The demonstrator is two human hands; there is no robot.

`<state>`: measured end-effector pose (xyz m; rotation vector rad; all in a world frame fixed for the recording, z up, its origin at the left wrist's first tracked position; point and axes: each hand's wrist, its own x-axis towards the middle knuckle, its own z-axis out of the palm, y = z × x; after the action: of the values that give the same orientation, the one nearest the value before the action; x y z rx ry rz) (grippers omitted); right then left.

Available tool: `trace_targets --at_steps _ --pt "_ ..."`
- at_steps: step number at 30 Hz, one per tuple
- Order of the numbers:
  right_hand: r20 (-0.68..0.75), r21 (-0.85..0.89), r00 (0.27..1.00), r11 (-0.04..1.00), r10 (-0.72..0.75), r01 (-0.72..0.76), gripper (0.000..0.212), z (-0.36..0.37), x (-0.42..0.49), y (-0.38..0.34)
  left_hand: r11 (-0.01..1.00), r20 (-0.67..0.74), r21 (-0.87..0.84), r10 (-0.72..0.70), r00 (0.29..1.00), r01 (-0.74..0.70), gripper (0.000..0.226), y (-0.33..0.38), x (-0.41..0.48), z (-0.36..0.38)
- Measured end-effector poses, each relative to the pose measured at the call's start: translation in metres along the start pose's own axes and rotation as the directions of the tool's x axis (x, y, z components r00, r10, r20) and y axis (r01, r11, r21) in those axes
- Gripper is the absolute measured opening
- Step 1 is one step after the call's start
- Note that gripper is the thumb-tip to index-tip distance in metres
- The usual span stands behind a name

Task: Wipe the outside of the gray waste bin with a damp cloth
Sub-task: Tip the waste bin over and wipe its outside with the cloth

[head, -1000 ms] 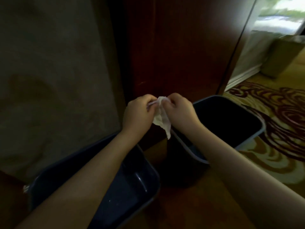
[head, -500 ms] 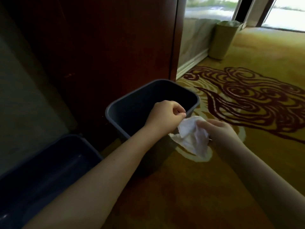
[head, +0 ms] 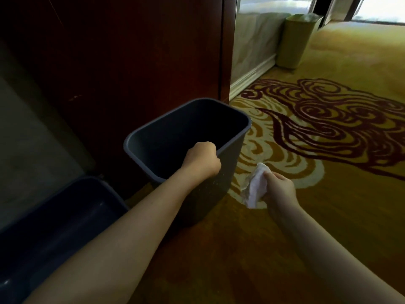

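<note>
The left hand (head: 202,160) clamps the near rim of the bin (head: 228,172), which stands on the carpet (head: 328,205); the right hand (head: 279,190) bunches the cloth (head: 255,186) just beside its wall; wiping looks about to start, so press the cloth flat.

The left hand (head: 202,160) no longer pinches the cloth (head: 255,186); it now grips the near rim of the gray waste bin (head: 230,172). The right hand (head: 279,190) alone holds the cloth, bunched just right of the bin's side.
</note>
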<state>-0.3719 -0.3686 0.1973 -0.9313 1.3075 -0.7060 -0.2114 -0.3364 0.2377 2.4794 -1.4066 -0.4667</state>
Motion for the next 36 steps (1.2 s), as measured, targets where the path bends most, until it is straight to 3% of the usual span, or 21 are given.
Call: trace_targets --at_steps 4,7,10,14,16,19,21,23,25,28,31,36 --pt "-0.03 0.09 0.997 0.993 -0.077 0.08 0.035 -0.001 -0.004 -0.015 0.987 -0.07 -0.144 -0.084 0.994 0.073 0.024 -0.007 0.003 -0.025" --pt "-0.031 0.09 0.966 0.962 -0.257 0.259 0.019 -0.001 -0.014 -0.037 0.925 -0.074 -0.367 -0.136 0.988 0.099 0.025 -0.013 0.005 -0.048" --pt "-0.005 -0.03 0.894 0.893 -0.449 0.448 0.02 0.009 -0.023 -0.048 0.756 -0.04 -0.646 -0.178 0.983 0.11 0.03 -0.017 0.003 -0.054" --pt "0.094 -0.234 0.823 0.791 -0.56 0.565 0.036 0.036 -0.029 -0.042 0.423 0.08 -0.888 -0.242 0.967 0.179 0.028 -0.022 0.007 -0.033" --pt "0.172 -0.341 0.786 0.713 -0.594 0.613 0.038 0.054 -0.032 -0.037 0.309 0.162 -0.922 -0.242 0.957 0.234 0.027 -0.029 0.01 -0.015" --pt "0.326 -0.434 0.741 0.603 -0.587 0.669 0.024 0.08 -0.029 -0.022 0.187 0.276 -0.931 -0.2 0.94 0.313 0.017 -0.044 0.011 0.012" --pt "0.433 -0.54 0.754 0.528 -0.494 0.655 0.024 0.095 -0.023 -0.007 0.199 0.321 -0.91 -0.22 0.921 0.365 0.018 -0.053 0.013 0.028" --pt "0.525 -0.637 0.755 0.407 -0.392 0.655 0.028 0.104 -0.015 0.011 0.297 0.322 -0.867 -0.279 0.905 0.401 0.025 -0.064 0.015 0.038" --pt "0.569 -0.668 0.717 0.283 -0.403 0.689 0.028 0.107 -0.007 0.027 0.319 0.319 -0.853 -0.307 0.897 0.413 0.028 -0.072 0.015 0.045" --pt "0.568 -0.699 0.636 0.102 -0.523 0.708 0.036 0.11 0.009 0.046 0.149 0.388 -0.889 -0.257 0.885 0.433 0.033 -0.078 0.013 0.05" --pt "0.608 -0.696 0.636 0.067 -0.475 0.715 0.054 0.113 0.022 0.062 0.01 0.426 -0.902 -0.15 0.892 0.432 0.039 -0.083 0.015 0.052" --pt "0.639 -0.713 0.651 0.002 -0.409 0.701 0.054 0.103 0.04 0.071 0.022 0.463 -0.882 -0.145 0.874 0.471 0.029 -0.09 0.019 0.056"
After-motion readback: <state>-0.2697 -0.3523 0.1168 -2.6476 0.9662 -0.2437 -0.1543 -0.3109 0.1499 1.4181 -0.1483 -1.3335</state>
